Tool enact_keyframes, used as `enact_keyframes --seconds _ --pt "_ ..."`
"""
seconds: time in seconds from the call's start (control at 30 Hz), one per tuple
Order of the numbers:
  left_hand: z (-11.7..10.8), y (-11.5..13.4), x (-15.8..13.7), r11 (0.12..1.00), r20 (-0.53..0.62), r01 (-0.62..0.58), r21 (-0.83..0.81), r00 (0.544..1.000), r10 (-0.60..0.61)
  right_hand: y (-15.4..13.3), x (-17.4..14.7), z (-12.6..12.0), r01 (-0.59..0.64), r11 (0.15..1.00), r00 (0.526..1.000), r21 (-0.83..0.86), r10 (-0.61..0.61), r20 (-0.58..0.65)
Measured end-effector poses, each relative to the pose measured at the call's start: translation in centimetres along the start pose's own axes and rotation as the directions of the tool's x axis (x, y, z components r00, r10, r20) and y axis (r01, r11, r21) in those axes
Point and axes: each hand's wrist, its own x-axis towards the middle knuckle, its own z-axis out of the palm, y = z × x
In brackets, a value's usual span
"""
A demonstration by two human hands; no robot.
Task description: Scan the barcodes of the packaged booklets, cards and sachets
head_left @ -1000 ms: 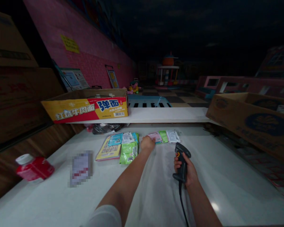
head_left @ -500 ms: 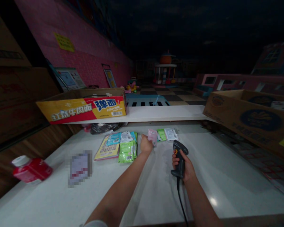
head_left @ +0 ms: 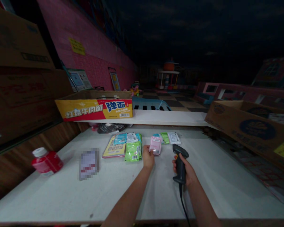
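A pink packet is pinched at its lower left edge by my left hand, its printed face turned up toward me. My right hand is wrapped round the handle of a black barcode scanner, whose head points toward the packet's side; a cable runs down from it. Behind the pink packet lie a green packet, a white packet and part of a blue one. Left of my left hand, green packets and blue and white packets rest partly over a yellow booklet.
A red bottle with a white cap lies tilted at the left, beside a blurred-out card. On the raised white shelf stand a red and yellow carton and a brown carton. Large boxes are stacked at far left.
My left hand has drawn the pink packet nearer and turned it flatter toward me, uncovering a blue packet behind. The view has shifted slightly left. My right hand keeps hold of the scanner.
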Motion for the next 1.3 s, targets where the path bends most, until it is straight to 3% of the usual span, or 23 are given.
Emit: enact_keyframes --seconds 0.1,0.23,0.37,0.53,0.7,0.87,1.03,1.17,1.3 --pt "0.0 -0.3 0.0 0.999 -0.040 -0.045 0.026 0.998 0.046 0.7 -1.6 1.2 0.053 0.960 0.996 -0.274 -0.070 -0.055" --pt "0.1 -0.3 -0.1 1.000 -0.047 -0.019 0.003 0.999 0.019 1.7 -3.7 2.1 0.139 0.852 0.986 -0.505 -0.169 -0.014" --pt "0.0 0.2 -0.3 1.000 -0.033 -0.009 -0.024 0.999 0.008 2.1 -4.8 2.4 0.153 0.810 0.979 -0.566 -0.204 -0.027" --pt "-0.2 0.9 -0.4 0.994 -0.070 -0.006 0.108 0.997 0.013 2.1 -5.2 2.5 0.160 0.796 0.974 -0.584 -0.222 -0.037" --pt "-0.1 0.6 -0.5 0.997 -0.054 -0.033 -0.064 0.998 0.029 2.1 -4.8 2.1 0.150 0.814 0.980 -0.562 -0.199 -0.025" --pt "0.0 0.3 -0.6 0.997 -0.048 -0.078 -0.027 0.996 0.077 0.9 -2.6 1.3 0.092 0.902 0.991 -0.421 -0.126 -0.053" --pt "-0.1 0.7 -0.8 0.995 -0.021 -0.090 0.038 0.996 0.091 -0.4 -0.1 -0.4 -0.030 0.999 0.999 -0.035 0.029 -0.034" --pt "-0.1 1.1 -1.0 0.996 0.000 -0.076 0.052 0.997 0.076 -0.5 0.9 -2.6 -0.113 0.944 0.986 0.310 0.067 0.154" --pt "0.1 1.5 -1.6 0.996 0.049 -0.095 -0.001 0.994 0.095 -0.2 1.3 -3.8 -0.163 0.902 0.976 0.401 0.088 0.198"
